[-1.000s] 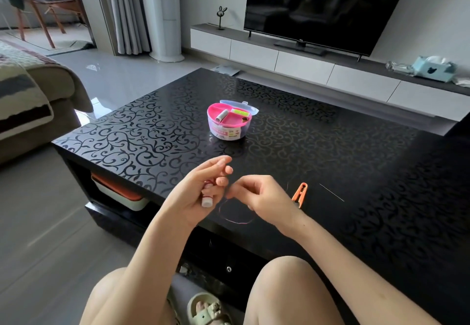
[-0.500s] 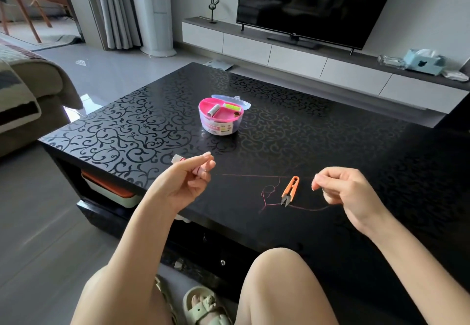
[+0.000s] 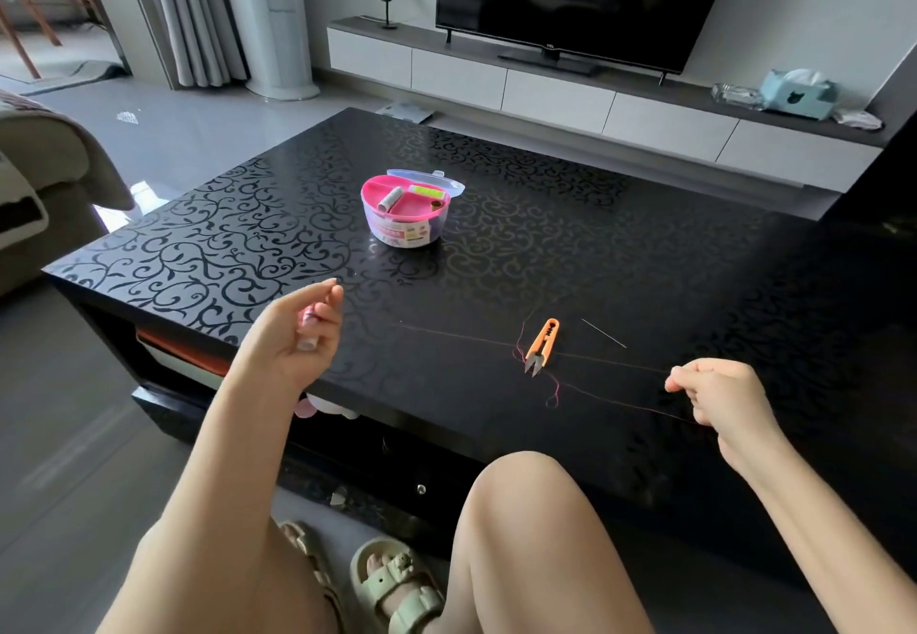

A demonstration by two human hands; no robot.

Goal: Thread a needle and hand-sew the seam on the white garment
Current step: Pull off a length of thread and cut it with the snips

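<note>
Head view, left hand: I had the left hand (image 3: 293, 341) raised over the near table edge, fingers curled round a small pink thread spool (image 3: 308, 318), held up, I judged, so the line could pay off freely.
Right hand: the right hand (image 3: 719, 398) was well apart from it, thumb and forefinger pinching the far end of the strand. I read that wide spread as measuring out a working length.
Thread: a thin reddish thread (image 3: 461, 336) ran low across the glossy black scroll-patterned table (image 3: 645, 246), with a slack loop lying just by the cutter.
Cutter: orange plastic thread snips (image 3: 542, 344) lay between the hands, right on the thread's path, handy for the cut.
Needle: the slim steel needle (image 3: 604, 334) lay bare on the table just beyond the snips, not yet threaded.
Kit: a round pink sewing-kit box (image 3: 397, 231) stood open farther back, out of the way.
Garment: the white garment was nowhere in my view.
Hard to see: the thread faded against the dark top near the spool. I couldn't trace where it left the spool, or tell the needle's eye end.
</note>
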